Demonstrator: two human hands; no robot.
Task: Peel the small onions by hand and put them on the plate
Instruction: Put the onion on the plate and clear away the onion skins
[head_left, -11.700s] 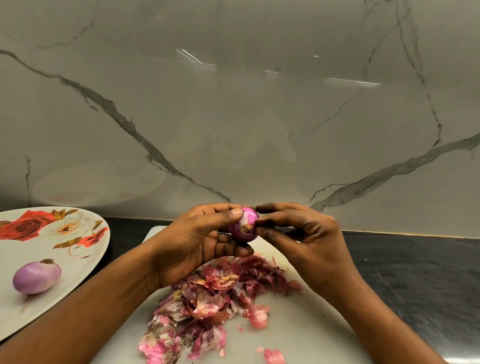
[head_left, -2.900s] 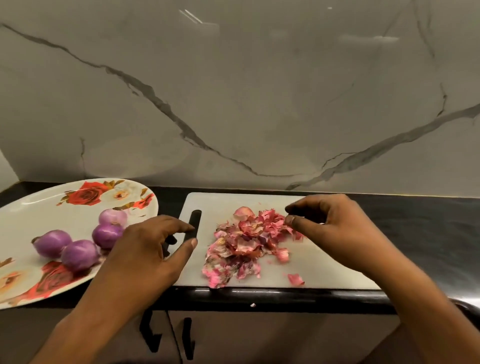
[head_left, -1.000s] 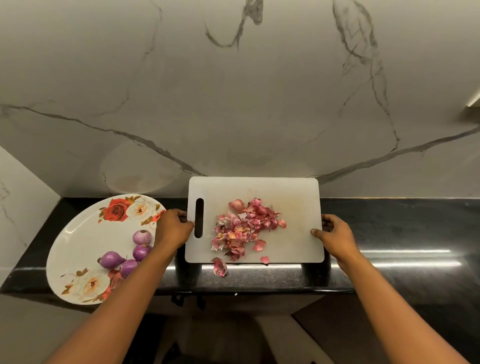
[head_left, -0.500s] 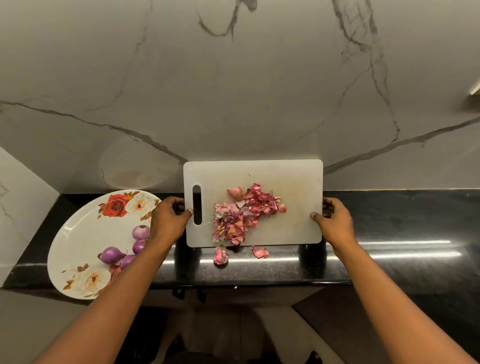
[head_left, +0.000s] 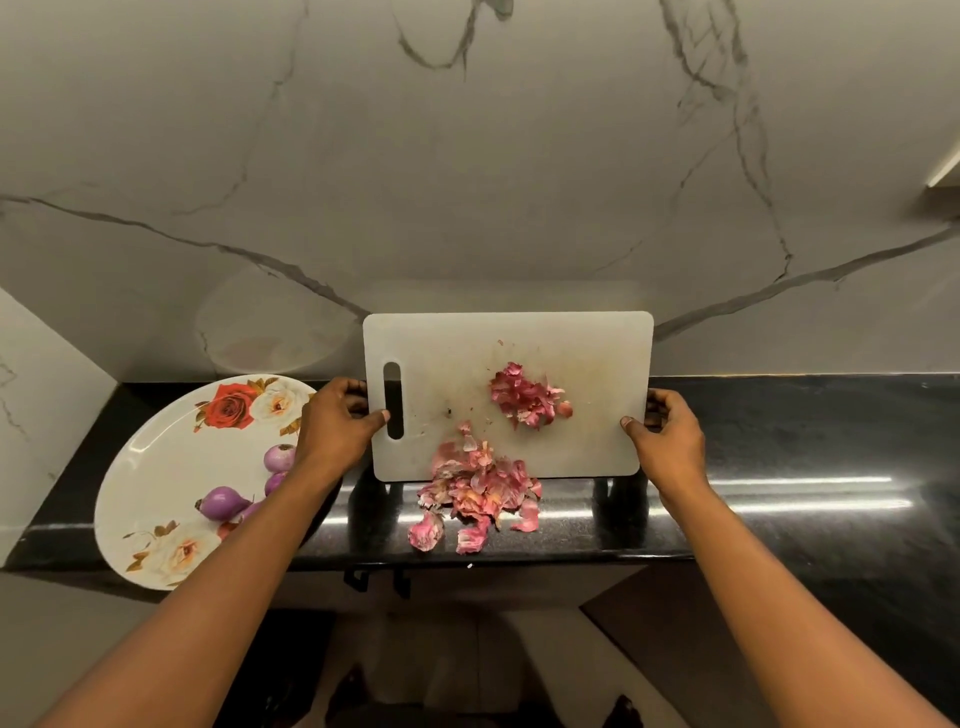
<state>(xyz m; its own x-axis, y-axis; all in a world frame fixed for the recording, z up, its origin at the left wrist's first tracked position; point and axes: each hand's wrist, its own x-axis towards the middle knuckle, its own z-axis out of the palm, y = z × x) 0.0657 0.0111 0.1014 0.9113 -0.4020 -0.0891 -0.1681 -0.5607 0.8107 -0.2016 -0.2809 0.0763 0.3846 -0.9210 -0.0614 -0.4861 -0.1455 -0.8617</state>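
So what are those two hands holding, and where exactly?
The white cutting board: left hand grips its handle-slot end, right hand its opposite short edge.

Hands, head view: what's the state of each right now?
The left hand grips the cutting board by its left edge.
The right hand grips the board's right edge.

A single wide-angle view is taken from the head. The counter (head_left: 779, 447) and wall (head_left: 519, 182) are faced forward and downward, from near.
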